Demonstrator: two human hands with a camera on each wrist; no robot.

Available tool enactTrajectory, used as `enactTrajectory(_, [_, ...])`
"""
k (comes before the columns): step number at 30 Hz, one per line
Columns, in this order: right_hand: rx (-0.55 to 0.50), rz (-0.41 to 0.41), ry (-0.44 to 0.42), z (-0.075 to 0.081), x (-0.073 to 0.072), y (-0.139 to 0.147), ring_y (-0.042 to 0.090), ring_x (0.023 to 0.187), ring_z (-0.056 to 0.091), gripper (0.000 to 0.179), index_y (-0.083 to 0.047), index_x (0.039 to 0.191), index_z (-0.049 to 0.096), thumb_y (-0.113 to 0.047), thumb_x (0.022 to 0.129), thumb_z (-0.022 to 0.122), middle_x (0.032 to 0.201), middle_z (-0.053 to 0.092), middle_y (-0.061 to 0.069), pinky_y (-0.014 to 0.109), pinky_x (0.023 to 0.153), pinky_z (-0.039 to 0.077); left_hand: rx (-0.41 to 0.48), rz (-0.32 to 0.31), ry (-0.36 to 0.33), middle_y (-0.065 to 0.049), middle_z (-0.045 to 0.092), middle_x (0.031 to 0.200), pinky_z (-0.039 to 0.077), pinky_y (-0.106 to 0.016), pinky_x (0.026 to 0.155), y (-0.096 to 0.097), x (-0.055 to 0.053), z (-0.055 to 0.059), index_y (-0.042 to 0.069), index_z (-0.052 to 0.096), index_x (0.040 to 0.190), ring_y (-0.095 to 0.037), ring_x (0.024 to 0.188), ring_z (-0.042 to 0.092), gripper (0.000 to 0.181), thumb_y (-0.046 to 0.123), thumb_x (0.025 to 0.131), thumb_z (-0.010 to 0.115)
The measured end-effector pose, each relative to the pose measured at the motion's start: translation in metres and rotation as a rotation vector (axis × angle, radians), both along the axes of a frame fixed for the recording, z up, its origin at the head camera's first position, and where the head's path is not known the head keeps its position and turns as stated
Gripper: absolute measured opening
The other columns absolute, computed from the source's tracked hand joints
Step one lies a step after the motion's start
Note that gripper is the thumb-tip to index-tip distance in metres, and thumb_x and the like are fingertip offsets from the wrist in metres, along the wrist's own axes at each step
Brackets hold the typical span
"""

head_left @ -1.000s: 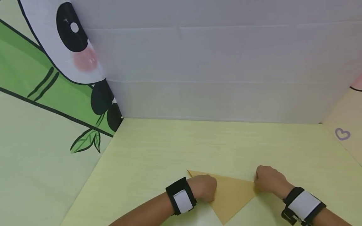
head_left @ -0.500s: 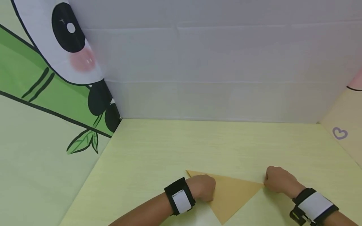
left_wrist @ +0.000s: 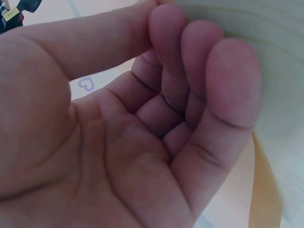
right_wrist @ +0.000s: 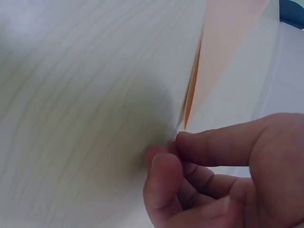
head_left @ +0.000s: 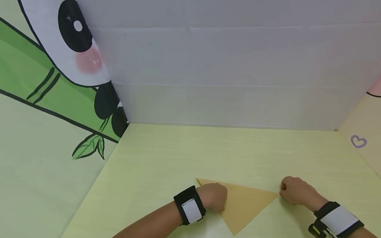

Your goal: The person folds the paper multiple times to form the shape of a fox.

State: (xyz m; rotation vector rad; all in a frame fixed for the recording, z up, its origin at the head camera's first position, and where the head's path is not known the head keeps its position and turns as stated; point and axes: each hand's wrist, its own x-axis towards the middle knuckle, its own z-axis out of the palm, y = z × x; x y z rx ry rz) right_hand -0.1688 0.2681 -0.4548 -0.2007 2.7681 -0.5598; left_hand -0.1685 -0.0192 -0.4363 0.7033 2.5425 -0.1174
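A folded tan sheet of paper (head_left: 247,203), triangular in outline, lies on the table. My left hand (head_left: 212,197) rests over its left part, fingers curled and thumb against the index finger. In the left wrist view a strip of the paper (left_wrist: 265,190) shows beside the little finger; no paper is visible inside the hand. At the sheet's right corner is my right hand (head_left: 297,191), its fingers curled. In the right wrist view its thumb and fingertips meet just past the pointed tip of the paper (right_wrist: 216,61), whose fold stands slightly parted.
The pale yellow table (head_left: 208,148) runs back to a plain whitish-grey wall panel (head_left: 220,59). On the left stands a panel with a green cartoon print (head_left: 59,86). A beige side panel (head_left: 361,122) with a purple heart stands on the right.
My right hand has slid to the right along the paper's top edge, uncovering its right corner. The left hand has stayed in place.
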Motion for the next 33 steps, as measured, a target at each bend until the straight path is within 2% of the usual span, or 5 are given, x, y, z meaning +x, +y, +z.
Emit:
enactTrajectory(9, [-0.038, 0.018, 0.063, 0.028, 0.011, -0.03, 0.015, 0.058, 0.047, 0.008, -0.007, 0.09, 0.062, -0.008, 0.098, 0.06, 0.068, 0.052, -0.001, 0.03, 0.053, 0.038, 0.005, -0.018, 0.002, -0.001, 0.05, 0.066, 0.033, -0.028, 0.049, -0.003, 0.002, 0.001, 0.01, 0.057, 0.073, -0.013, 0.053, 0.041, 0.03, 0.026, 0.091, 0.074])
enactTrajectory(18, [-0.224, 0.196, -0.075, 0.013, 0.041, -0.085, 0.007, 0.055, 0.042, 0.022, -0.015, 0.077, 0.06, -0.011, 0.099, 0.062, 0.067, 0.049, -0.006, 0.025, 0.052, 0.036, 0.027, -0.025, 0.011, 0.001, 0.049, 0.064, 0.032, -0.027, 0.047, -0.008, 0.007, 0.002, 0.011, 0.053, 0.067, -0.012, 0.05, 0.04, 0.033, 0.023, 0.09, 0.073])
enactTrajectory(21, [-0.198, 0.222, -0.053, 0.006, 0.045, -0.095, 0.006, 0.055, 0.041, 0.024, -0.017, 0.073, 0.06, -0.008, 0.095, 0.065, 0.064, 0.047, -0.008, 0.025, 0.051, 0.035, 0.039, -0.022, 0.009, 0.001, 0.048, 0.064, 0.031, -0.027, 0.047, -0.009, 0.007, 0.002, 0.011, 0.052, 0.067, -0.012, 0.051, 0.04, 0.032, 0.021, 0.09, 0.072])
enactTrajectory(25, [-0.097, 0.154, -0.062, -0.001, 0.047, -0.105, 0.01, 0.055, 0.041, 0.028, -0.016, 0.068, 0.057, -0.006, 0.092, 0.066, 0.062, 0.047, -0.005, 0.026, 0.053, 0.031, 0.067, -0.028, -0.002, 0.001, 0.046, 0.063, 0.031, -0.027, 0.047, -0.012, 0.007, 0.003, 0.012, 0.048, 0.063, -0.012, 0.051, 0.039, 0.037, 0.022, 0.09, 0.072])
enactTrajectory(33, [0.033, 0.119, 0.041, -0.01, 0.055, -0.115, 0.011, 0.056, 0.038, 0.035, -0.017, 0.064, 0.05, -0.001, 0.09, 0.067, 0.06, 0.043, -0.006, 0.027, 0.052, 0.029, 0.221, -0.064, -0.084, 0.01, 0.025, 0.046, 0.021, -0.02, 0.044, -0.024, -0.001, 0.0, 0.015, 0.042, 0.05, -0.004, 0.041, 0.023, 0.051, 0.02, 0.088, 0.075])
